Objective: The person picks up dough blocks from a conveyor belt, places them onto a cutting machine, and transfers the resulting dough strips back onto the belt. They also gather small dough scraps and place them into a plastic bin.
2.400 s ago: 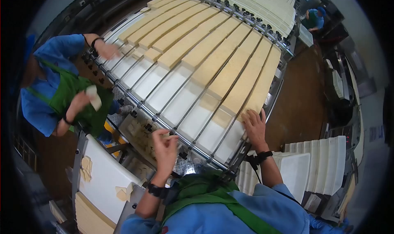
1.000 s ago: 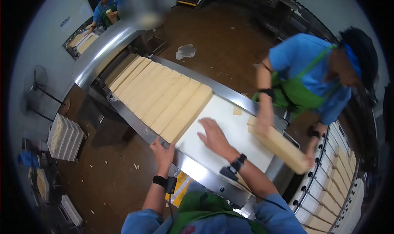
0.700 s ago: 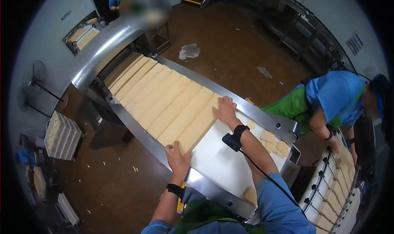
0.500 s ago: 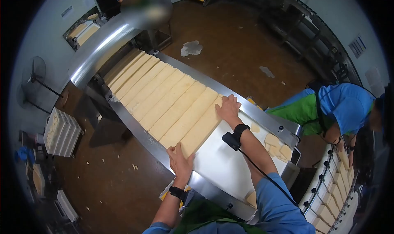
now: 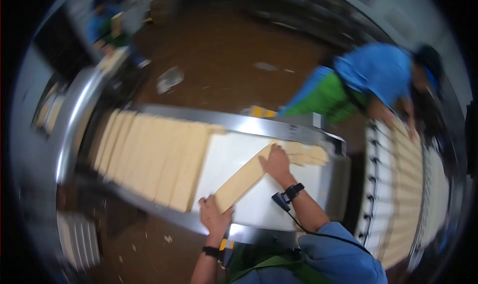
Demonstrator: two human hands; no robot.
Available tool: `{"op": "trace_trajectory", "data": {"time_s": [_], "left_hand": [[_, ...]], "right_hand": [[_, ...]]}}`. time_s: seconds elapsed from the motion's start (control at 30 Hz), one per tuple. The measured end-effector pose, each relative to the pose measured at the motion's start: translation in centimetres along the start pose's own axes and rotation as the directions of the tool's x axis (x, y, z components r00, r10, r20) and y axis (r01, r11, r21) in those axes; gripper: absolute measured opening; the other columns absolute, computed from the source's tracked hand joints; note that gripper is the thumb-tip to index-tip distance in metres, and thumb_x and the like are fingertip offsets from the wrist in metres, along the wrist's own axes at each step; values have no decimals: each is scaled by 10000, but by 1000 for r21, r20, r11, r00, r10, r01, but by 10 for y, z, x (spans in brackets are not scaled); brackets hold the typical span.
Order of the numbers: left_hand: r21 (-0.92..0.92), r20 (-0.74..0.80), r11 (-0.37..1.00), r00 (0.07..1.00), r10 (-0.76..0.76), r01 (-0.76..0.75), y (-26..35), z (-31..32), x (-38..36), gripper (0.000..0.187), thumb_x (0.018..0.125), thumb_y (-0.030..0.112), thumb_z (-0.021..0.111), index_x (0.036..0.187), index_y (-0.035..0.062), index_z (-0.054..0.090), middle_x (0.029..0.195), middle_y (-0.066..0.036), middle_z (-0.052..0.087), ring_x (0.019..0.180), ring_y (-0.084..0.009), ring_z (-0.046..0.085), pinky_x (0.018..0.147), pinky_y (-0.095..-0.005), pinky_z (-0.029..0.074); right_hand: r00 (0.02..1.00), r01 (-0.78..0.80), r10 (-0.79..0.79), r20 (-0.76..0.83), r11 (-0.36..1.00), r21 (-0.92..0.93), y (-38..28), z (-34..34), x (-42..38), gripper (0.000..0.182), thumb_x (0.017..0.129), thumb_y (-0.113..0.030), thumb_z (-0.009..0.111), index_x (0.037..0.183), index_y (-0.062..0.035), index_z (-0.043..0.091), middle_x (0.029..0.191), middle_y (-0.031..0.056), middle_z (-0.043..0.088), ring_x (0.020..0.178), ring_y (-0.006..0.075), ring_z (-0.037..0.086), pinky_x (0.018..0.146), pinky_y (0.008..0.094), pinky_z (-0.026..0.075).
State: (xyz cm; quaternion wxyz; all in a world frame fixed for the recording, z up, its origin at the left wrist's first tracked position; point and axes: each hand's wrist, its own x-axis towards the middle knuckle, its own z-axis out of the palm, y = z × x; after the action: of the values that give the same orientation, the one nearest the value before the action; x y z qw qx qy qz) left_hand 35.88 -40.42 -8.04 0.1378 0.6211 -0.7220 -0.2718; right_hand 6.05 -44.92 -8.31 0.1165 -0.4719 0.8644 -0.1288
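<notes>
A long pale-yellow slab (image 5: 243,179), dough-like in look, lies slantwise over the white surface (image 5: 225,152) between my two hands. My left hand (image 5: 215,218) grips its near end, with the fingers bent around the edge. At its far end my right hand (image 5: 277,164) is closed on the slab, thumb toward me. To the left, a row of similar slabs (image 5: 154,157) lies side by side on the steel-edged table, apart from the held one. Small flat pale pieces (image 5: 309,155) sit just beyond my right hand.
Steel rails (image 5: 264,126) edge the table, and a curved steel cover (image 5: 74,129) rises at its left end. On the right a co-worker (image 5: 371,77) bends over a second line (image 5: 401,184) of pale slabs. Another person (image 5: 107,27) is at the far left.
The nearest slab has come away from the row and moved right in both hands, turning slantwise. My view has swung right; the co-worker still leans over the second line.
</notes>
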Motion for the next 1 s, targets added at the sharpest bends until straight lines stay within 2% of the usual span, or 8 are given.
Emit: {"op": "trace_trajectory", "data": {"time_s": [0.1, 0.17, 0.3, 0.5, 0.6, 0.83, 0.97, 1.0], "left_hand": [[142, 117, 936, 944, 308, -323, -22, 10, 8, 929, 647, 258, 931, 1430, 64, 471, 1476, -260, 411, 1294, -483, 503, 1060, -528, 468], [16, 232, 994, 967, 104, -110, 6, 1, 10, 970, 627, 213, 924, 1452, 54, 440, 1436, -267, 428, 1256, -501, 514, 1045, -547, 470], [13, 131, 971, 963, 237, -241, -8, 45, 3, 974, 615, 135, 915, 1454, 56, 427, 1371, -268, 440, 1209, -504, 525, 1014, -550, 474], [-36, -47, 906, 906, 420, -422, 90, 76, -57, 821, 679, 56, 854, 1406, 32, 473, 1320, -250, 443, 1178, -473, 519, 1022, -516, 440], [-175, -180, 748, 768, 615, -640, 172, 114, -88, 658, 750, 43, 794, 1356, 20, 539, 1342, -237, 443, 1221, -429, 505, 1059, -490, 426], [-199, 119, 571, 559, 821, -796, 369, 158, -207, 713, 814, 112, 773, 1461, 64, 477, 1443, -274, 385, 1300, -481, 437, 1061, -522, 436], [-213, 370, 484, 388, 844, -849, 427, 178, -251, 799, 803, 231, 839, 1484, 74, 451, 1394, -275, 412, 1188, -481, 496, 974, -539, 480], [-211, 446, 473, 347, 825, -855, 440, 183, -258, 825, 801, 269, 854, 1492, 82, 444, 1377, -268, 427, 1144, -481, 519, 944, -545, 492]], "right_hand": [[968, -110, 135, -212, 986, 125, 69, 20, -59, 741, 896, -474, 719, 1332, 96, 537, 1233, 288, 642, 1146, 447, 623, 1000, 500, 508], [985, -128, 146, -89, 974, 188, 70, 10, -85, 733, 919, -445, 695, 1378, 92, 502, 1218, 270, 621, 1122, 412, 592, 1007, 504, 470], [953, -168, 215, -211, 961, 222, 61, -7, -119, 702, 914, -319, 693, 1410, 114, 451, 1188, 248, 593, 1102, 385, 541, 993, 488, 427], [878, -143, 294, -378, 914, 381, 145, -79, -192, 714, 934, -294, 679, 1456, 102, 395, 1336, 280, 514, 1191, 441, 498, 1063, 504, 390], [649, -135, 375, -662, 913, 385, 218, -132, -232, 670, 909, -261, 688, 1441, 70, 448, 1288, 270, 550, 1178, 445, 517, 1069, 526, 390], [212, -326, 505, -837, 844, 427, 425, -222, -319, 500, 950, -286, 661, 1318, 40, 569, 1166, 244, 631, 1093, 426, 589, 962, 495, 477], [274, -427, 566, -777, 796, 429, 533, -224, -348, 515, 958, -317, 659, 1321, 37, 571, 1170, 258, 640, 1115, 431, 599, 967, 488, 481], [399, -502, 655, -642, 742, 445, 550, -227, -352, 523, 957, -333, 660, 1322, 32, 578, 1172, 263, 646, 1114, 430, 608, 985, 502, 469]]}}
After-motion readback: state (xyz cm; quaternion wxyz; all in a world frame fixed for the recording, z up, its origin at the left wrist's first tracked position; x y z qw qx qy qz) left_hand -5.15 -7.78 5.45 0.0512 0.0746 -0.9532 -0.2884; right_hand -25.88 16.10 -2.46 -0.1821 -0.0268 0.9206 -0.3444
